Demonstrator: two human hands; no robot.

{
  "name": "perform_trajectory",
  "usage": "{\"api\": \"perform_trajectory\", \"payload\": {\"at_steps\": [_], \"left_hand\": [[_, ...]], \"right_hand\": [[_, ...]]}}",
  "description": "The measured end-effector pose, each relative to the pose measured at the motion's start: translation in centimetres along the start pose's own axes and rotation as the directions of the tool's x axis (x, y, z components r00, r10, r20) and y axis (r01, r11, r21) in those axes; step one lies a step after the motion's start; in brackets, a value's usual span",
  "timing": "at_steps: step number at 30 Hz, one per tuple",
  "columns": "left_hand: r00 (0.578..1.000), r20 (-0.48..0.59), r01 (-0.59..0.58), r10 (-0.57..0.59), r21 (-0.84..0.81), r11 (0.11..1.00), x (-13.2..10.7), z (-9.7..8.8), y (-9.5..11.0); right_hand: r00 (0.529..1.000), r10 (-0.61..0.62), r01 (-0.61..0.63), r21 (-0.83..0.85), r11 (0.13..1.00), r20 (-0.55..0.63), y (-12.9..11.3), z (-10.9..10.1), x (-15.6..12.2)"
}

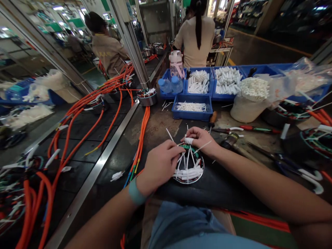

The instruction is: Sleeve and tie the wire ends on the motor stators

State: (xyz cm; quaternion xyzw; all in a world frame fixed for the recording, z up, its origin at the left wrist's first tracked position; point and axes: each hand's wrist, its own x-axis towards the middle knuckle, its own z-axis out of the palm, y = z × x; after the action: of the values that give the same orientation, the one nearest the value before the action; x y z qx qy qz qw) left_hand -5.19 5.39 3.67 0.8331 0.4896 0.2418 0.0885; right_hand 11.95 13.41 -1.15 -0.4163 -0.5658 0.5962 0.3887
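Observation:
A round motor stator [188, 169] with white sleeved leads and green winding lies on the dark bench in front of me. My left hand [159, 166] rests on its left rim, fingers curled and pinching white leads. My right hand [201, 140] is closed over the far rim, with a taped fingertip, gripping thin white leads that stick up. A teal band circles my left wrist.
Blue bins [192, 109] with white sleeves and two bottles stand behind. A white bucket [245, 103] of sleeves, pliers [249, 128] and more stators [311, 145] lie right. Orange cables [98, 103] cross the conveyor on the left. Two people work at the back.

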Motion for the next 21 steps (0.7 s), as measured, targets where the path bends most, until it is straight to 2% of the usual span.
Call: {"api": "perform_trajectory", "payload": {"at_steps": [1,3,5,7,9,11,12,14,17,21], "left_hand": [[0.993,0.097,-0.071,0.061,0.101,0.992,0.8,-0.1,-0.3],[0.952,0.253,-0.234,0.174,0.231,0.944,2.1,0.0,-0.7],[0.931,0.280,-0.304,0.234,0.245,0.921,2.9,0.5,-1.2],[0.965,0.181,-0.213,0.187,0.138,0.967,2.9,1.1,-1.8],[0.999,0.053,0.001,0.002,-0.069,0.998,2.6,1.5,-2.4],[0.980,0.015,0.193,-0.197,-0.265,0.945,2.3,1.7,-2.8],[0.966,0.041,0.253,-0.254,-0.327,0.911,2.3,1.7,-3.0],[0.949,0.123,0.314,-0.289,-0.390,0.866,2.5,1.6,-3.1],[0.937,0.229,0.338,-0.263,-0.410,0.847,3.0,1.3,-2.9],[0.932,0.260,0.340,-0.253,-0.382,0.860,3.3,1.3,-2.8]], "right_hand": [[1.000,-0.004,0.004,-0.003,1.000,-0.007,0.0,0.0,-0.1],[1.000,-0.013,0.013,-0.022,1.000,-0.020,-0.1,0.1,-0.2],[0.999,-0.027,0.026,-0.047,0.999,-0.030,-0.1,0.1,-0.3],[0.998,-0.045,0.043,-0.065,0.997,-0.032,-0.2,0.2,-0.3],[0.997,-0.068,0.065,-0.083,0.994,-0.036,-0.1,0.4,-0.3],[0.994,-0.096,0.090,-0.110,0.990,-0.051,0.0,0.7,-0.3],[0.992,-0.110,0.101,-0.126,0.987,-0.062,0.0,0.8,-0.3],[0.987,-0.134,0.120,-0.153,0.981,-0.084,0.2,1.0,-0.2],[0.982,-0.155,0.135,-0.182,0.974,-0.103,0.5,1.2,-0.2],[0.979,-0.175,0.149,-0.214,0.966,-0.108,0.6,1.1,-0.2]]}}
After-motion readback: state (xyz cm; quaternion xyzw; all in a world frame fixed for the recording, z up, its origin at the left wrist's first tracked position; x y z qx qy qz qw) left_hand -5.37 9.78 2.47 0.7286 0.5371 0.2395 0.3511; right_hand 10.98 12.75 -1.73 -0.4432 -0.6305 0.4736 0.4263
